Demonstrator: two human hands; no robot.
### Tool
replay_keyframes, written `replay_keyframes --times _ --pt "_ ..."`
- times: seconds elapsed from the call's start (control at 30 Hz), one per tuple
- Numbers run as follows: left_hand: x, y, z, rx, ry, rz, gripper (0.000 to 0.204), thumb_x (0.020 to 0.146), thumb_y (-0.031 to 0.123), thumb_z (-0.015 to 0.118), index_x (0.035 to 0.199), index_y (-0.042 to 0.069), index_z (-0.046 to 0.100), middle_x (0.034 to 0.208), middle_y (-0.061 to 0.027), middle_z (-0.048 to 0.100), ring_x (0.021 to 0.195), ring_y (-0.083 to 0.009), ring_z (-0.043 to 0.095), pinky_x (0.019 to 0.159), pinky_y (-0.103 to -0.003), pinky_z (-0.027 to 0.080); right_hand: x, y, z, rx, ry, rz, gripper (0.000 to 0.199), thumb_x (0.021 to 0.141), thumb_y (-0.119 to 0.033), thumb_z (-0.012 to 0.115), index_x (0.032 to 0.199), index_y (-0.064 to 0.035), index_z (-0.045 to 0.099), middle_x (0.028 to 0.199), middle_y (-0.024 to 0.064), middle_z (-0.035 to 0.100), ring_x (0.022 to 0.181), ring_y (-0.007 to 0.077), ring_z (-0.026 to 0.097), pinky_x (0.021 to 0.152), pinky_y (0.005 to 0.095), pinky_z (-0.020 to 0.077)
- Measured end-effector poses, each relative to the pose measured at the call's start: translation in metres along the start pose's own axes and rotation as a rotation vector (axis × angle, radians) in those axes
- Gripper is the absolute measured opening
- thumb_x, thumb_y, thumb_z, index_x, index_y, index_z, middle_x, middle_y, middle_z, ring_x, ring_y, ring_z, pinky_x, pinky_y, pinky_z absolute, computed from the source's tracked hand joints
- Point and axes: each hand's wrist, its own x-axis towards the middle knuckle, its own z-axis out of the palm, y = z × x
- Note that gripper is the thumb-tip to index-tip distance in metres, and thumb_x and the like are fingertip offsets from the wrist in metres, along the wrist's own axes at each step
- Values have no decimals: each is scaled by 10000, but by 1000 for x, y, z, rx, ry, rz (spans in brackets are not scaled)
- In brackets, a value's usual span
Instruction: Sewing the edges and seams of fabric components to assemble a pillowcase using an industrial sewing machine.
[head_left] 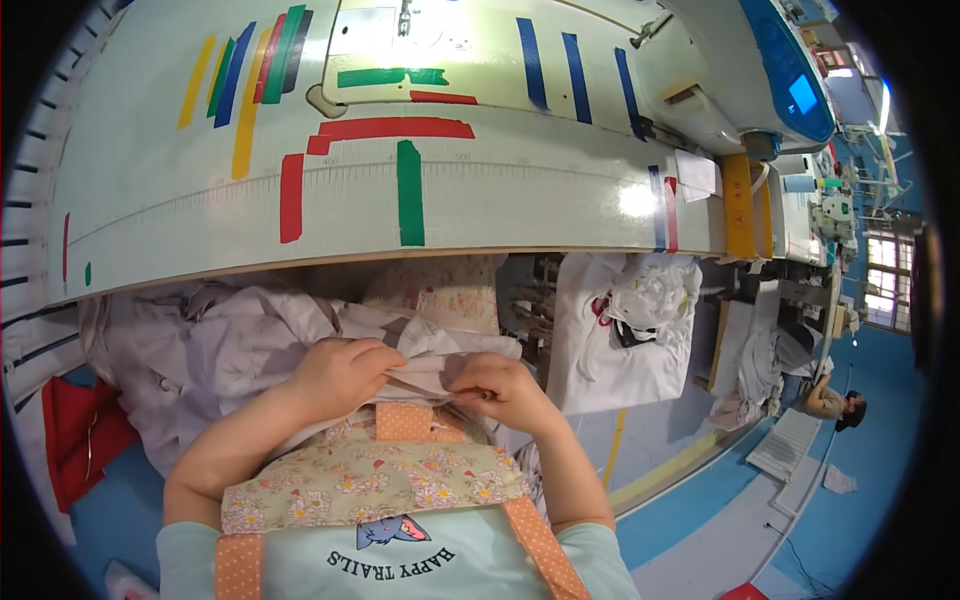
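Pale whitish cloth point(250, 345) lies bunched across my lap, below the front edge of the sewing table. My left hand point(345, 376) is closed on a fold of it, with the fingertips pointing right. A short way to the right, my right hand point(502, 390) pinches the same cloth, its fingers curled inward. A small dark spot shows at the right fingers; what it is, I cannot make out. Between the hands a layered edge of the cloth stretches. My floral apron point(375, 485) with orange dotted trim shows under and behind the cloth.
The white sewing table point(190, 220) carries coloured tape strips and a printed ruler. A sewing machine point(700, 60) stands on it. White cloth pieces point(625, 330) lie at right below the table, a red cloth point(85, 440) at left. Another person point(825, 400) sits far right.
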Motion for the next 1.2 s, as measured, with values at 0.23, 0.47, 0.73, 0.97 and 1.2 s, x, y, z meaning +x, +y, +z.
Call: replay_keyframes --times 0.23,0.47,0.73,0.97,1.2 --pt "-4 -4 3 -8 30 130 168 714 74 644 876 116 632 822 -33 617 674 -244 626 584 -346 511 18 3 16 137 50 284 388 697 -105 761 1061 -61 633 879 50 619 740 121 573 618 267 457" --pt "-3 2 -1 16 -52 114 223 727 139 671 946 140 629 892 -22 614 680 -256 621 610 -346 518 37 16 23 207 183 33 210 739 -22 707 944 -24 659 907 49 622 764 120 583 643 253 466" --pt "13 -6 -2 -628 -370 -500 287 849 141 618 1119 52 578 1056 -105 638 968 -225 612 835 -312 476 33 9 31 234 67 291 155 773 -57 690 914 -7 650 748 68 610 634 135 553 597 257 446" --pt "40 -15 10 -582 -377 -408 226 811 2 550 1012 16 653 1070 -105 624 974 -220 601 846 -306 467 19 -15 30 127 249 263 127 742 25 633 865 -2 646 775 60 620 682 166 582 629 263 459" --pt "51 0 1 -502 -244 22 429 658 -118 459 1021 6 649 1073 -120 620 1008 -267 586 879 -341 458 16 -15 8 50 468 44 161 703 71 645 837 -15 667 1014 118 620 856 219 603 698 287 474"
